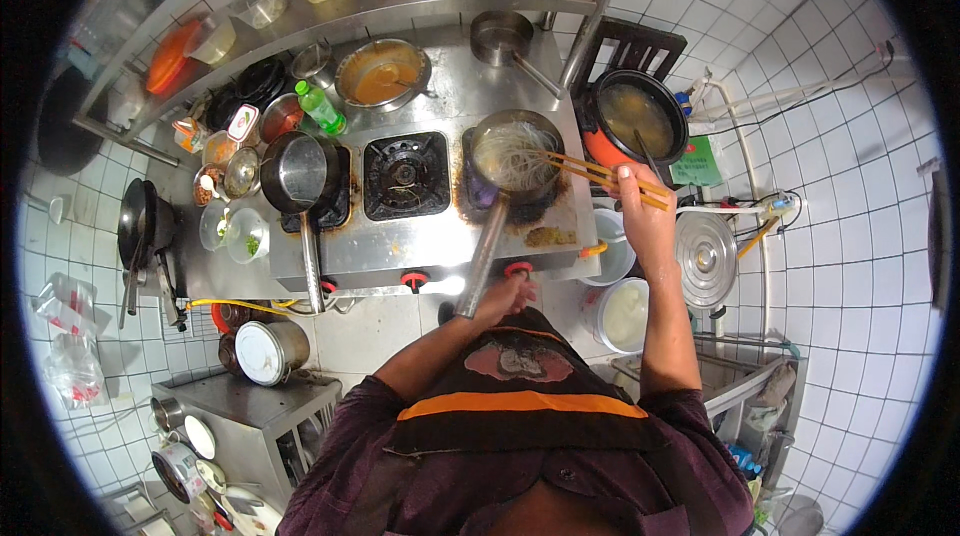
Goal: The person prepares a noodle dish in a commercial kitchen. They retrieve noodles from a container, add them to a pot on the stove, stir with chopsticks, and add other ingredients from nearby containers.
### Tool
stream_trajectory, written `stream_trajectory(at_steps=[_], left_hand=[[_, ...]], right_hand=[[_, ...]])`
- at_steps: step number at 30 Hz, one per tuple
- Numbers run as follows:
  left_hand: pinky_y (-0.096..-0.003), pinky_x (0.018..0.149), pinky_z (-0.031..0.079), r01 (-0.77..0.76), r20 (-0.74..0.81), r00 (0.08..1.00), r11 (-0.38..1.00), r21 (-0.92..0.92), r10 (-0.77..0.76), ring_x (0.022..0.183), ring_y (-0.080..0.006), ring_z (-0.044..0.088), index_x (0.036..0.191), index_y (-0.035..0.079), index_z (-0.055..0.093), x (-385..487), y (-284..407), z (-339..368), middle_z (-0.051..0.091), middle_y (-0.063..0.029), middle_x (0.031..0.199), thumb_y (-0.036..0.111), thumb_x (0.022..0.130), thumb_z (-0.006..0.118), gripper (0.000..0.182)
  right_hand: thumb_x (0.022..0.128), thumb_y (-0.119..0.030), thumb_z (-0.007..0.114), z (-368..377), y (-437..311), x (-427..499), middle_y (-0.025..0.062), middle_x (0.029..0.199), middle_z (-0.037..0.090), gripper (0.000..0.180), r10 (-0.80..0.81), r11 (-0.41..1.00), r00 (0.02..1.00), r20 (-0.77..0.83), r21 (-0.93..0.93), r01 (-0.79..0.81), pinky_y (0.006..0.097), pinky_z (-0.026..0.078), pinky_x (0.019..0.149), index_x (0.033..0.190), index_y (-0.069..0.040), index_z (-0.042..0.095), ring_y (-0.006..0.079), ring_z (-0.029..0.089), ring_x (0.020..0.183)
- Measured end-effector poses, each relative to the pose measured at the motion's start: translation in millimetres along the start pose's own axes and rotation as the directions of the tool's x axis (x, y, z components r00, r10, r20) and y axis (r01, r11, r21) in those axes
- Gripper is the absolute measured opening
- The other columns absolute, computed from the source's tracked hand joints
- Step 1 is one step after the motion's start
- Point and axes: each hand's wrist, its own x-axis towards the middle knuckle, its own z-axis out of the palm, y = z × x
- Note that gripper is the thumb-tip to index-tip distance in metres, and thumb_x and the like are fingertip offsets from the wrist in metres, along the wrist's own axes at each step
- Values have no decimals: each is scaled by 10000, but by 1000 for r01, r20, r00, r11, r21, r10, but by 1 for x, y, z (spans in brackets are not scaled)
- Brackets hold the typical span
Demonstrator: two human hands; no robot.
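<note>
My right hand [643, 198] grips a pair of long wooden chopsticks [592, 170]. Their tips are in a tangle of translucent noodles [517, 159] inside a long-handled saucepan [559, 132]. That pan stands on the right gas burner [466, 194], where a bluish flame shows at its left edge. Below the stove front, my left hand [514, 297] has its fingertips on a red stove knob [518, 266], beside the end of the saucepan handle [484, 258]. The fingers partly cover the knob.
An empty-looking saucepan [276, 174] sits on the left burner; the middle burner [406, 174] is bare. Behind are a bowl of brown sauce [375, 85] and a green-capped bottle [321, 109]. To the right stand a pot of broth [630, 112] and white buckets [622, 314].
</note>
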Motion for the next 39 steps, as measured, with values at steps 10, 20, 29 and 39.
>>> stream_trajectory(at_steps=[10, 20, 29, 39], left_hand=[[-265, 683, 442, 19, 35, 999, 999, -34, -18, 750, -101, 507, 1350, 5, 559, 0, 1, -1, 655, -36, 988, 465, 1060, 362, 579], [-269, 729, 450, 2, 55, 998, 1000, -12, -2, 782, -94, 503, 1364, 32, 564, 6, -8, -6, 649, -34, 1033, 528, 1053, 364, 619], [-264, 709, 454, -12, 81, 997, 997, -72, 18, 737, -92, 503, 1378, 22, 550, 5, -7, -6, 656, -32, 1004, 505, 1055, 372, 607], [-295, 711, 508, 23, -58, 998, 969, 248, -9, 788, -109, 585, 1379, 37, 548, -22, 7, -26, 669, -38, 1046, 541, 1052, 353, 632]], right_hand=[[1044, -249, 558, -4, 3, 0, 109, 929, 712, 324, 28, 997, 999, -15, 69, -27, 290, 576, 760, 1057, 57, 666, 166, 706, 826], [1058, -267, 528, -1, 0, -2, 131, 942, 707, 372, 8, 998, 1000, 17, 61, -9, 302, 587, 775, 1078, 82, 656, 195, 720, 841], [1040, -224, 550, 3, 4, -2, 120, 906, 719, 331, 60, 986, 998, -12, 158, -57, 295, 560, 771, 1050, 82, 677, 170, 709, 827], [1047, -233, 550, -5, -13, 2, 111, 889, 721, 313, -51, 997, 997, -54, 59, 54, 291, 570, 742, 1062, 52, 678, 174, 706, 802]])
